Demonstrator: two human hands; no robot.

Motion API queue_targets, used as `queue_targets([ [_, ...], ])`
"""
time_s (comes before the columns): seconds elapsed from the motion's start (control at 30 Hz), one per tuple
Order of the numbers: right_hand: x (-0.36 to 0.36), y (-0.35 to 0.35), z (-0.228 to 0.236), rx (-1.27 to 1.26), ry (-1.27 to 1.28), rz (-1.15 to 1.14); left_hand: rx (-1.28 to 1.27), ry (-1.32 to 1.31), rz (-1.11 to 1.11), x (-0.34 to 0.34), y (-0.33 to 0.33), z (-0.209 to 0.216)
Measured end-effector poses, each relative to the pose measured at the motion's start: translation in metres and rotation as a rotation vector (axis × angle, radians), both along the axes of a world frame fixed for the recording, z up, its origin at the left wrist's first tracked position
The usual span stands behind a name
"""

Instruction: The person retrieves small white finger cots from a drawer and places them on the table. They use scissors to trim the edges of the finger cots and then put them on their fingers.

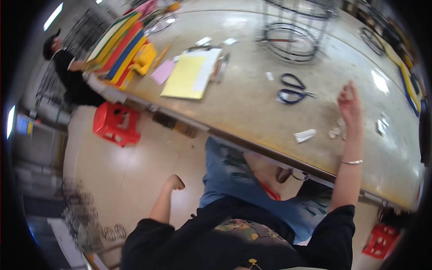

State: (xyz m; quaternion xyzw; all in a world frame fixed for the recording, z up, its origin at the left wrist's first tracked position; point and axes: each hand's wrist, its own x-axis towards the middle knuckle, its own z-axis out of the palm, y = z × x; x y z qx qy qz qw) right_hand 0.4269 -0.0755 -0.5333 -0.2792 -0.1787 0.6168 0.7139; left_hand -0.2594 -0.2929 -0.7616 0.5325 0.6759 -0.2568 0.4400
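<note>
Containers: a wire stand with round tiers (288,41) occupies 1 o'clock. Between 10 and 11 o'clock is a stack of yellow, red and blue tray-like pieces (120,56); contents cannot be determined.

Surface and room: the table (252,96) is smooth and grey, with reflected glare. Yellow and white sheets (185,77) lie at 11 o'clock beside a pink sheet (164,72). Dark-handled scissors (293,95) lie at 2 o'clock; a white tube-like piece (305,136) at 3 o'clock. A red stool (116,125) stands on the floor at 9 o'clock, a co-worker (72,76) beyond at 10.

Hands: the right hand (350,102) is above the table between 2 and 3 o'clock, fingers partly bent, near small whitish pieces (333,134); blur prevents confirming any grip. The left hand (174,182), at 7 o'clock, is clear of the table; whether clenched or released cannot be told.
</note>
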Motion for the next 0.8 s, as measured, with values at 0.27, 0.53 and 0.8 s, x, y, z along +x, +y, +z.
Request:
queue_targets([
  [0.27, 0.02, 0.004, 0.0, 0.047, -0.045, -0.018, 0.216, -0.223, 0.319, -0.018, 0.067, -0.013],
  [0.53, 0.021, 0.0, -0.001, 0.019, -0.054, -0.074, 1.198, -0.396, 0.842, -0.009, 0.15, 0.112],
  [0.8, -0.009, -0.001, 0.004, -0.058, -0.302, -0.213, 1.612, -0.891, 0.285, 0.186, 0.129, 0.256],
])
